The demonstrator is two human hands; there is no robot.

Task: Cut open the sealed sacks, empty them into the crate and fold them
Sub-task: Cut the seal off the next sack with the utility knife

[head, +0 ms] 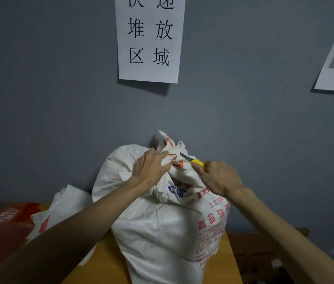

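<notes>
2 hands (151,167) (220,177), 1 knife (192,159), 2 sacks (162,232) (65,210).

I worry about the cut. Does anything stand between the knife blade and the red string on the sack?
Nothing visible does. The blade of the yellow-handled utility knife in the right hand points at the red string loop on the white woven sack. The left hand grips the neck just beyond that loop.

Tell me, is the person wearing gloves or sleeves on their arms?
No. The left hand and right hand are bare, with no gloves, rings or watch showing. The left forearm and right forearm are bare too; no sleeve shows.
</notes>
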